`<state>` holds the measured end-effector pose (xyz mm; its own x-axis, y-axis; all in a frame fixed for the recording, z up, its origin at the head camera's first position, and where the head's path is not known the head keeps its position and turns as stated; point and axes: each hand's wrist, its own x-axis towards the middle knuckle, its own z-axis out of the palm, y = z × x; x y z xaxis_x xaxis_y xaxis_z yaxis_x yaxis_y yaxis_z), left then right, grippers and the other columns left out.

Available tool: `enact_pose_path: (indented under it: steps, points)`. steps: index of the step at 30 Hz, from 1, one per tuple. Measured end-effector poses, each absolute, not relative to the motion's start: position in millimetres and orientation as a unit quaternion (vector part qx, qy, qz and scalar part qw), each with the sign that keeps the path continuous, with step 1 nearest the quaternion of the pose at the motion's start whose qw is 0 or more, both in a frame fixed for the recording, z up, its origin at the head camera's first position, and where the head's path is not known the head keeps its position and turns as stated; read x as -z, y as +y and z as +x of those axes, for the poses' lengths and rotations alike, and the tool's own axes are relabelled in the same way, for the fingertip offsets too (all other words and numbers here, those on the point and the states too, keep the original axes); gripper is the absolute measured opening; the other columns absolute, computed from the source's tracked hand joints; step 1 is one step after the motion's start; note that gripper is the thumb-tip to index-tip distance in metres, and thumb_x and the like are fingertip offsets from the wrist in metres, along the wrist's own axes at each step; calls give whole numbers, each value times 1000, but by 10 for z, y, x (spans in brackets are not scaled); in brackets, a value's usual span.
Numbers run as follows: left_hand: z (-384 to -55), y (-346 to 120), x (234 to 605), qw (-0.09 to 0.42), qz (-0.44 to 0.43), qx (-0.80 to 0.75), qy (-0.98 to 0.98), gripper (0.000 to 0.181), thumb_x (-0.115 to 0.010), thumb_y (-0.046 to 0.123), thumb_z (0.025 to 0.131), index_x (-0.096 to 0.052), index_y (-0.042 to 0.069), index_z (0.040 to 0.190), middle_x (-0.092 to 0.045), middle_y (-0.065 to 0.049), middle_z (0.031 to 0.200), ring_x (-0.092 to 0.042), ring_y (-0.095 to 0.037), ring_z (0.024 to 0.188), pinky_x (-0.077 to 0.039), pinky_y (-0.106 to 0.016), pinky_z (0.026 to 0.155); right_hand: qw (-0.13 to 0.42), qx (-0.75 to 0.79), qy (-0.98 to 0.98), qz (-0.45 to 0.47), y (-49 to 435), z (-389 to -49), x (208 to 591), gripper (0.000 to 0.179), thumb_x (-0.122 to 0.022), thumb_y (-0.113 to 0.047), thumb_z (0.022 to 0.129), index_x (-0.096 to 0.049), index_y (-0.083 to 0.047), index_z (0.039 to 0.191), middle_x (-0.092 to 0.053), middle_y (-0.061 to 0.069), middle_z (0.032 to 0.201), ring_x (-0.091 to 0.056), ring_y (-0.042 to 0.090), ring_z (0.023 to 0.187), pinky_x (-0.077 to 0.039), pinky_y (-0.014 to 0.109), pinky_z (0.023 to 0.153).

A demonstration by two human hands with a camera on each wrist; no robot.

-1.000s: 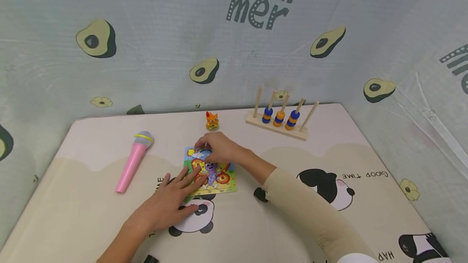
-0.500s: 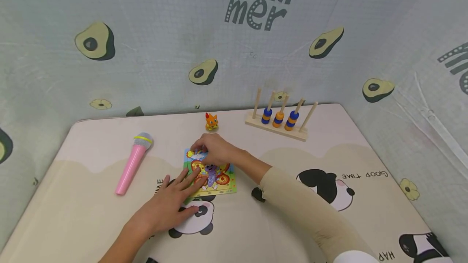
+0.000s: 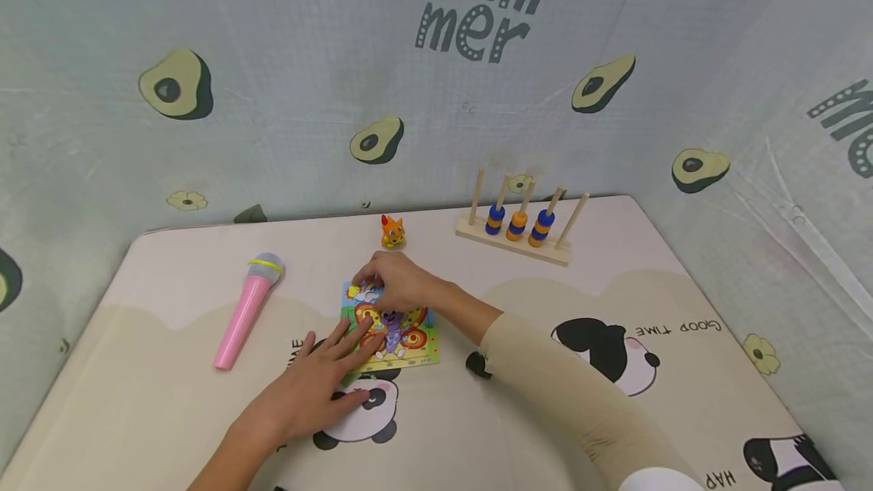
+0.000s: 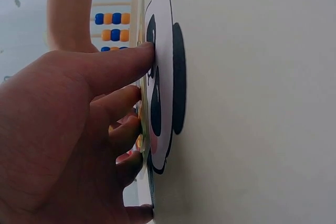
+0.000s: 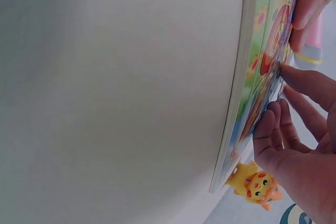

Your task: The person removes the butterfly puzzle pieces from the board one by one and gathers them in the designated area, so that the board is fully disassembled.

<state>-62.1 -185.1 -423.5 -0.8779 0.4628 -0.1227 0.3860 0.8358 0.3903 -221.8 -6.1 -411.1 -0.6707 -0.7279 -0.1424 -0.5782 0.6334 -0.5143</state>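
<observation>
The butterfly board (image 3: 409, 337) lies on the counter (image 3: 505, 430) beneath the spread left grip (image 3: 315, 385), which grasps nothing, and the half-curled right grip (image 3: 404, 283); whether the latter pinches anything I cannot tell. Firm left pressure and a light, precise right touch should work best.

A bright butterfly picture board (image 3: 400, 333) lies flat, face up, on the pale table (image 3: 157, 385).

- Your right sleeve (image 3: 552, 385) is beige and creased, with a rounded white patch (image 3: 658, 480) at its near end.
- A small black piece (image 3: 477, 365) shows beside its cuff.
- Your left grip (image 3: 310, 389) and right grip (image 3: 404, 283) are bare hands.
</observation>
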Motion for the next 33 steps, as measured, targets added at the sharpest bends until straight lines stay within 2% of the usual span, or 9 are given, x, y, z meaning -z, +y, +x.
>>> enact_pose_path:
  steps: [20,26,33]
  points:
    - [-624,-1835,4213,120,218,-186,950,73,-67,50,97,-42,26,161,-30,-3,172,-23,-42,159,-18,-82,116,173,213,891,-361,-112,-2258,4088,41,-89,-20,83,-78,-16,122,-69,-4,103,-57,8,94,-50,17,79]
    - [-622,-1836,4225,119,217,-188,950,72,-68,50,97,-42,27,161,-31,-3,172,-22,-42,159,-18,-82,115,174,205,896,-354,-151,-2246,4098,40,-89,-21,83,-78,-15,120,-68,-3,104,-58,8,92,-52,17,76]
    - [-616,-1836,4242,121,215,-192,950,71,-67,50,98,-43,26,160,-31,-4,172,-22,-42,159,-17,-81,116,170,209,895,-356,-155,-2254,4101,40,-89,-21,83,-78,-14,121,-73,-4,108,-61,7,94,-53,17,80]
